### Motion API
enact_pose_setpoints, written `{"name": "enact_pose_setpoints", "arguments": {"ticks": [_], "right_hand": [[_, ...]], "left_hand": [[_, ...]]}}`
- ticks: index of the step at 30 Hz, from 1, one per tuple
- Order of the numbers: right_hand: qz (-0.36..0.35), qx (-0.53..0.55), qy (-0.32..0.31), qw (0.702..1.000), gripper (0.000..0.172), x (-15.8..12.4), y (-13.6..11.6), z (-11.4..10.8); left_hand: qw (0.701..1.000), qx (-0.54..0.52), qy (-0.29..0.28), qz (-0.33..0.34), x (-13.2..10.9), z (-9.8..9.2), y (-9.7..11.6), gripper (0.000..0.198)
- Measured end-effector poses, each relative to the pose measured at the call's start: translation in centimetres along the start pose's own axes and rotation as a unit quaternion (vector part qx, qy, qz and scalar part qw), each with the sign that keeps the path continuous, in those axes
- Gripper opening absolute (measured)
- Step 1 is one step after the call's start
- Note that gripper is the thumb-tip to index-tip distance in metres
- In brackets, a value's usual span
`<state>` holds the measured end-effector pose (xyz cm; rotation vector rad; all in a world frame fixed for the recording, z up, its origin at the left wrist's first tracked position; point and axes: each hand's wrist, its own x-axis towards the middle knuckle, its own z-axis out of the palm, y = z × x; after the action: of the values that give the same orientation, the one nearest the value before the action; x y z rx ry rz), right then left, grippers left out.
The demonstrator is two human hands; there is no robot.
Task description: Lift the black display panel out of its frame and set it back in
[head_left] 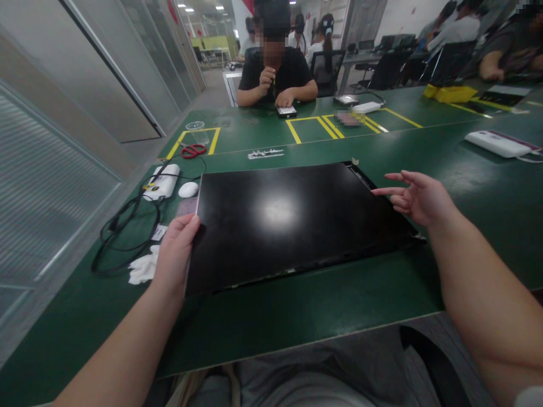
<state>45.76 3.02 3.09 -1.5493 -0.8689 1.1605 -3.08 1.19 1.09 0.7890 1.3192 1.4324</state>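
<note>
A large black display panel [288, 220] lies flat on the green table [297, 316] in front of me. My left hand [176, 251] grips the panel's left edge, thumb on the glass and fingers under it. My right hand [418, 196] hovers over the panel's right edge with its fingers spread apart, holding nothing. The panel's far right corner shows a dark frame beneath it.
Left of the panel lie a white power adapter [163, 182], a white mouse [188, 189], black cables [123, 237] and a white cloth [144, 268]. Red scissors [193, 150] sit farther back. A person in black [275, 73] sits across the table; a white device [498, 143] lies right.
</note>
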Motion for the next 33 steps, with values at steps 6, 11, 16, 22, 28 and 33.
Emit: {"name": "enact_pose_setpoints", "arguments": {"ticks": [6, 11, 16, 22, 28, 33], "right_hand": [[-0.004, -0.017, -0.012, 1.0, 0.036, -0.1, 0.1, 0.2], [0.006, 0.016, -0.006, 1.0, 0.027, -0.8, -0.4, 0.8], [0.007, 0.038, 0.009, 0.999, 0.025, -1.1, -0.7, 0.8], [0.006, 0.04, 0.014, 0.999, 0.021, -0.9, -0.6, 0.6], [0.005, 0.044, 0.039, 0.998, 0.012, -0.7, -0.5, 0.5], [0.004, 0.042, 0.045, 0.998, 0.012, -0.5, -0.3, 0.4]], "left_hand": [[1.0, 0.0, -0.013, 0.003, 0.2, -0.3, 0.2, 0.05], [0.999, -0.008, -0.038, -0.02, 0.0, -0.1, 0.7, 0.06], [0.998, -0.016, -0.053, -0.02, -0.9, 0.5, 1.4, 0.061], [0.996, -0.038, -0.073, -0.026, -2.6, 2.0, 2.4, 0.062], [0.991, -0.014, -0.13, -0.009, -2.3, 2.2, 1.5, 0.061], [0.986, 0.033, -0.161, 0.002, -2.1, 2.1, 0.7, 0.069]]}}
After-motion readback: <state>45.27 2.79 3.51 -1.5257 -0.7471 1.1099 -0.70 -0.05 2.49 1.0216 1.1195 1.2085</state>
